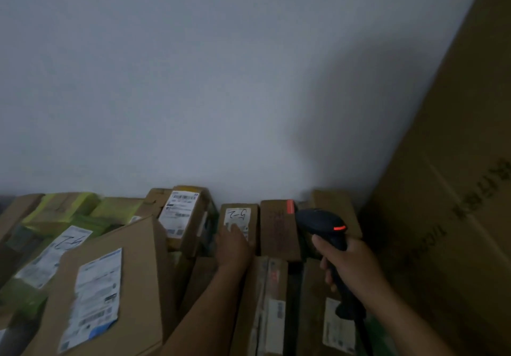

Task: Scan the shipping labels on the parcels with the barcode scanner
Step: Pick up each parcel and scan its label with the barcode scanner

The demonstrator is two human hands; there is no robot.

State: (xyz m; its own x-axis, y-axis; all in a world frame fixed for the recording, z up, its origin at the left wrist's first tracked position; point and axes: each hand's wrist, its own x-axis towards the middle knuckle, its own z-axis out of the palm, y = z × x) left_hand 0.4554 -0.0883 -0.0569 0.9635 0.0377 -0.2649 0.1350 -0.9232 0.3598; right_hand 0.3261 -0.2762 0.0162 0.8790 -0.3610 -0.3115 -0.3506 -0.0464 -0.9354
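Several cardboard parcels with white shipping labels are packed against a grey wall. My right hand [345,261] grips the handle of a black barcode scanner [322,223], whose head shows a small red light and points toward the parcels at the back. My left hand [233,245] rests with its fingers on the label of a small upright parcel [239,218] marked by hand "5-2". Just left of it stands another parcel with a printed label [181,212]. A large tilted box with a label [96,297] lies at the front left.
A tall brown carton [456,189] leans along the right side. Yellow-green wrapped packets [69,206] lie at the back left. A brown box with a red tab [279,228] stands between my hands. More labelled boxes [338,325] fill the bottom edge.
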